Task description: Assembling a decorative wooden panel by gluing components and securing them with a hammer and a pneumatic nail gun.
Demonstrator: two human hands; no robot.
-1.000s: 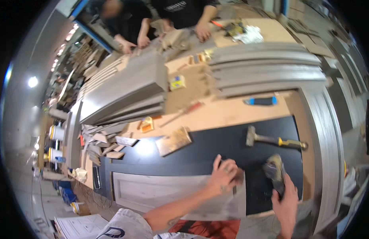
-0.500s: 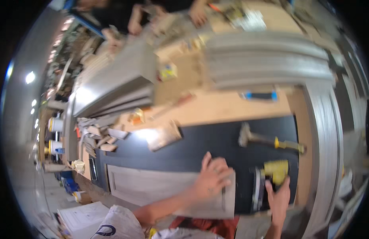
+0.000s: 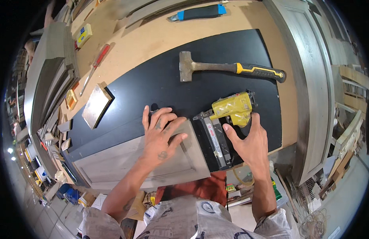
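Observation:
My left hand [image 3: 162, 129] rests with fingers apart over the far edge of a grey framed cabinet door [image 3: 119, 161]. A small dark piece [image 3: 154, 107] shows by its fingertips; its kind is unclear. My right hand [image 3: 250, 139] is wrapped around the handle of a yellow-green nail gun [image 3: 232, 106], thumb on the near side. The nail gun lies on its side on the black board [image 3: 152, 81], its magazine beside the door's right end. Beyond it lies a hammer [image 3: 216, 67] with a black and yellow grip, its head pointing left.
A blue-handled utility knife [image 3: 200, 13] lies at the far edge. On the left are a red screwdriver [image 3: 99, 57], a wooden block [image 3: 96, 106], a tape measure [image 3: 83, 36] and several wood offcuts [image 3: 53, 137]. A long grey panel [image 3: 308, 79] borders the right side.
The view has tilted down and come closer, so bench things appear larger. My right hand stays at the nail gun, its fingers around the handle; my left hand remains over the door.

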